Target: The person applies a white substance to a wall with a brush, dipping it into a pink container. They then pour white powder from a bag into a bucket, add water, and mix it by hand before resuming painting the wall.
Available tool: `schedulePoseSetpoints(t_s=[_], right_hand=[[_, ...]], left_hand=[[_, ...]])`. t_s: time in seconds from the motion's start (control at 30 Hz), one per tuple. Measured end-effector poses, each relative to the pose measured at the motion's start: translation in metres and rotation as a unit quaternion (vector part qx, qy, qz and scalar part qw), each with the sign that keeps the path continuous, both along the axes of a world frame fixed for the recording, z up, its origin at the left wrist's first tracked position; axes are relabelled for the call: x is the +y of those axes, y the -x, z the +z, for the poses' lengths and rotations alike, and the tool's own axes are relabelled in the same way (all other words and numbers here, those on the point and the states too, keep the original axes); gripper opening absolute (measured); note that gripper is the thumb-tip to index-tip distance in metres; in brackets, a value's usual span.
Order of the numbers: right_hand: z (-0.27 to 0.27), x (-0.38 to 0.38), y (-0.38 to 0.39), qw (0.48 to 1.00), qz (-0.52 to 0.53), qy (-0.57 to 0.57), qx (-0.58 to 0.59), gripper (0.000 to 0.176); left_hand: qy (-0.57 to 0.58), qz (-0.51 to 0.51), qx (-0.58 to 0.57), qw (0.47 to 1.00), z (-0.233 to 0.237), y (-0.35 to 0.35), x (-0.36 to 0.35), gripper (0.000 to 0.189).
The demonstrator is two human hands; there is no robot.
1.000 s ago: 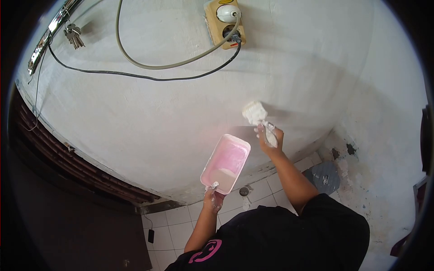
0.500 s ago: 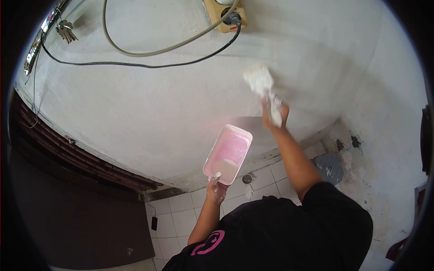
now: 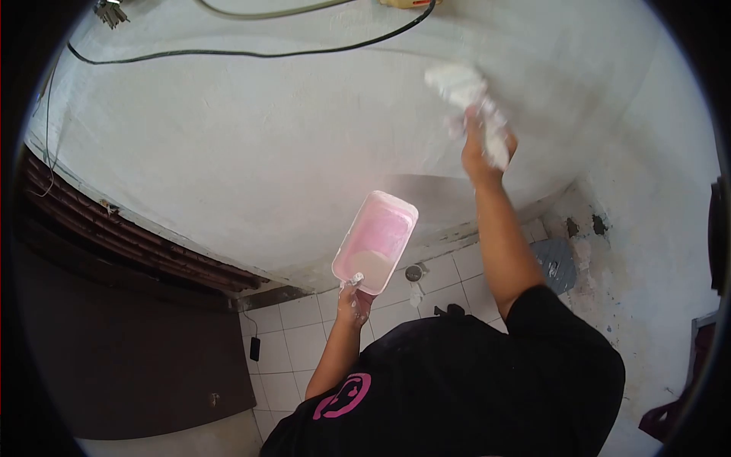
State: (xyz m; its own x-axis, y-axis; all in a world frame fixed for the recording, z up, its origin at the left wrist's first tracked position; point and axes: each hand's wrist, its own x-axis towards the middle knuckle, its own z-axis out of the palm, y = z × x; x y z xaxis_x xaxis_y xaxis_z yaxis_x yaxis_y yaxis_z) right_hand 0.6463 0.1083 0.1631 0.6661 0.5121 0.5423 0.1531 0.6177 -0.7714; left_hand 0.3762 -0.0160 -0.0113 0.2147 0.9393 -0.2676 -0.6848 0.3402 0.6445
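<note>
A paint-coated brush (image 3: 460,84) is in my right hand (image 3: 486,145), its bristles against or close to the pale wall (image 3: 251,145); motion blurs both. The fingers are wrapped round the white-smeared handle. My left hand (image 3: 355,303) grips the lower end of a pink tray (image 3: 384,228), its thumb over the rim. Whitish paint (image 3: 368,266) lies pooled at the tray's near end. White smears cover parts of both hands.
Black and grey cables (image 3: 259,55) cross the wall at the top, below a partly visible socket block (image 3: 403,3). Keys (image 3: 111,14) hang top left. A dark panel (image 3: 122,358) stands lower left. On the tiled floor (image 3: 304,345) are a small cup (image 3: 413,273) and a phone-like object (image 3: 255,349).
My right hand and the brush have moved up and slightly right along the wall. The view has tilted downward slightly, and the tray appears a little higher and further left.
</note>
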Motion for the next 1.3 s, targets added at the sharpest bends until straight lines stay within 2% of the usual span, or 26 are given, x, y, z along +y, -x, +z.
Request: schedulePoseSetpoints(t_s=[0.07,0.13,0.2,0.27,0.3,0.33,0.37,0.47,0.53,0.6,0.63,0.7,0.77,0.87,0.9,0.93,0.97,1.0,1.03,1.07,1.1,1.2,1.27,1.3], right_hand=[[0.027,0.005,0.004,0.999,0.022,-0.035,0.025,0.014],[0.015,0.008,0.008,0.995,0.045,-0.071,0.05,0.014],[-0.052,0.02,0.01,0.989,-0.033,0.016,-0.14,0.016],[-0.124,0.011,0.021,0.989,-0.022,0.025,-0.144,0.019],[-0.148,-0.001,0.034,0.996,0.053,0.076,-0.004,0.021],[-0.168,-0.01,0.046,0.974,0.125,0.128,0.136,0.023],[-0.193,-0.008,0.055,0.974,0.125,0.133,0.135,0.023],[-0.222,-0.014,0.064,0.969,0.13,0.171,0.121,0.026],[-0.164,-0.015,0.069,0.959,0.132,0.193,0.158,0.022],[-0.1,-0.011,0.066,0.987,0.039,0.154,-0.008,0.018],[-0.083,0.005,0.055,0.985,-0.049,0.084,-0.142,0.017],[-0.015,0.003,0.066,0.996,-0.048,0.05,-0.052,0.017],[0.032,0.0,0.075,0.992,0.094,-0.067,0.05,0.018],[0.016,0.005,0.083,0.997,0.068,-0.024,0.04,0.02],[-0.009,0.0,0.083,0.997,-0.009,0.033,-0.07,0.021],[-0.055,0.012,0.074,0.989,-0.025,0.071,-0.128,0.02],[-0.077,-0.005,0.083,0.992,-0.011,0.078,-0.101,0.019],[-0.124,-0.001,0.081,0.993,0.012,0.068,-0.094,0.017],[-0.159,-0.003,0.078,0.982,-0.038,0.061,-0.177,0.017],[-0.177,-0.011,0.084,0.988,0.031,0.129,-0.076,0.016],[-0.182,-0.023,0.09,0.975,0.099,0.197,0.027,0.016],[-0.169,-0.034,0.088,0.965,0.135,0.213,0.07,0.016],[-0.113,-0.035,0.091,0.981,0.097,0.165,0.037,0.018],[-0.087,-0.036,0.085,0.99,0.056,0.125,-0.045,0.019]], left_hand=[[-0.005,0.001,0.002,1.0,-0.002,0.005,-0.005,0.055],[-0.014,0.017,0.056,0.998,-0.004,0.01,-0.012,0.065],[-0.005,0.026,0.032,0.999,-0.001,0.021,-0.022,0.061],[0.0,0.035,0.007,0.999,-0.002,0.031,-0.028,0.057],[0.004,0.035,0.014,0.999,-0.003,0.039,-0.031,0.056],[0.01,0.033,0.022,0.999,-0.004,0.049,-0.035,0.056],[0.015,0.035,0.02,0.999,-0.007,0.059,-0.037,0.056],[0.006,0.025,0.007,1.0,-0.011,0.076,-0.042,0.054],[0.006,0.041,0.001,0.999,-0.008,0.081,-0.044,0.052],[0.005,0.034,-0.002,0.999,-0.01,0.085,-0.047,0.052],[0.008,0.03,-0.005,1.0,-0.01,0.087,-0.049,0.052],[0.0,0.03,-0.008,1.0,-0.009,0.09,-0.052,0.052],[-0.013,0.031,-0.012,0.999,-0.008,0.093,-0.054,0.052],[-0.003,0.041,-0.02,0.999,-0.009,0.097,-0.059,0.052],[-0.009,0.049,-0.023,0.998,-0.009,0.097,-0.06,0.053],[-0.016,0.058,-0.025,0.998,-0.009,0.096,-0.061,0.053],[-0.017,0.058,-0.027,0.998,-0.01,0.096,-0.061,0.053],[-0.016,0.052,-0.026,0.998,-0.01,0.097,-0.06,0.053],[-0.013,0.046,-0.025,0.999,-0.011,0.096,-0.06,0.054],[-0.007,0.048,-0.029,0.998,-0.012,0.097,-0.058,0.054],[-0.016,0.041,-0.026,0.999,-0.011,0.096,-0.054,0.055],[-0.032,0.041,-0.022,0.998,-0.003,0.09,-0.045,0.059],[-0.026,0.038,-0.027,0.999,0.002,0.085,-0.038,0.061],[-0.023,0.043,-0.027,0.998,0.001,0.081,-0.037,0.061]])
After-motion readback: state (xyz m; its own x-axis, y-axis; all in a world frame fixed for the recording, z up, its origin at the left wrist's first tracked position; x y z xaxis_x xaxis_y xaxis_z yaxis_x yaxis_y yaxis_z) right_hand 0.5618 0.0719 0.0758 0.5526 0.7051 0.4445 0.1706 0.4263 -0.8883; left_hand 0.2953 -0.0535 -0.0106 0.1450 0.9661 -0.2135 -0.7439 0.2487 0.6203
